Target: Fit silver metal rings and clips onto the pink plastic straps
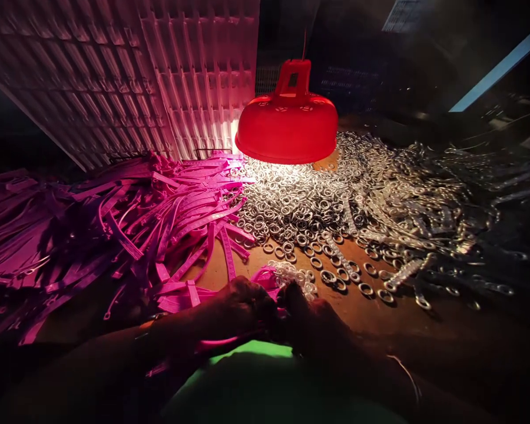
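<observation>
Green cloth (260,349): nearest, below hands
Left hand (247,300): fingers curled at pink strap (267,277); dark, can't tell if gripping
Right hand (302,312): beside left, same strap; grip shadowed, can't tell
Pink strap: between and just beyond hands
Pale rings (298,274): just past right hand
Strap pile (172,212): left
Metal rings (287,206): centre, loose heap
Red lamp (287,126): hanging above rings

The brown tabletop (362,321) bears pink straps (176,203), metal rings (291,206) and silvery strips (406,197).

2 hands (247,301), 1 red lamp (287,126), countless pink straps (176,212), countless rings (287,206)
</observation>
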`<move>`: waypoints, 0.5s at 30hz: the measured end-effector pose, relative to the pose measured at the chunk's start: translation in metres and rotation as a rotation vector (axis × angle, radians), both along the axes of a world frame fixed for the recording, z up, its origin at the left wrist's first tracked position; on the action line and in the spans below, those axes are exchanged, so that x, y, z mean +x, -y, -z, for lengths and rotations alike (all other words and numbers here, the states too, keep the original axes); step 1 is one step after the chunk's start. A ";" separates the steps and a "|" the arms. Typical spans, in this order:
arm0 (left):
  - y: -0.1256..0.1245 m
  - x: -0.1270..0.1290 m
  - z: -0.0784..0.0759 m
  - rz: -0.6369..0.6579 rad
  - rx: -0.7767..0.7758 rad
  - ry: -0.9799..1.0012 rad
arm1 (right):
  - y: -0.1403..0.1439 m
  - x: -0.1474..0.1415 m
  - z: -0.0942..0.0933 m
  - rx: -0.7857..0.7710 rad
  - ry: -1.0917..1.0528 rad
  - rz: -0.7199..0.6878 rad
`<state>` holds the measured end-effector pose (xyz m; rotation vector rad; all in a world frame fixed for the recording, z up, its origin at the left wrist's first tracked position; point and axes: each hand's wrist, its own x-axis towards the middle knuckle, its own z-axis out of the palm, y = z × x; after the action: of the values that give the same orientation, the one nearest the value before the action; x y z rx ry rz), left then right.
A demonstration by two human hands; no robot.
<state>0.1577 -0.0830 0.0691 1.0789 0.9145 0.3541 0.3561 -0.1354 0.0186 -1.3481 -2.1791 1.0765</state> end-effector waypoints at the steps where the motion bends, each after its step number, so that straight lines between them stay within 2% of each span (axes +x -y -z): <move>1: 0.006 0.001 0.006 -0.015 -0.052 0.056 | 0.006 0.001 0.004 0.007 0.023 0.028; 3: 0.015 0.002 0.014 -0.055 -0.132 0.174 | 0.014 0.000 0.008 0.012 0.043 0.072; 6: 0.022 0.001 0.021 -0.090 -0.134 0.275 | 0.015 -0.005 0.003 -0.021 0.005 0.103; 12: 0.024 -0.002 0.026 -0.089 -0.103 0.188 | -0.001 -0.021 -0.016 -0.274 -0.210 -0.033; 15: 0.021 0.000 0.026 -0.114 -0.153 0.185 | -0.006 -0.025 -0.017 -0.311 -0.203 -0.076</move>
<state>0.1573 -0.1042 0.0430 0.8408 0.8259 0.4626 0.3312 -0.1292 0.0359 -1.2208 -1.9884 1.5614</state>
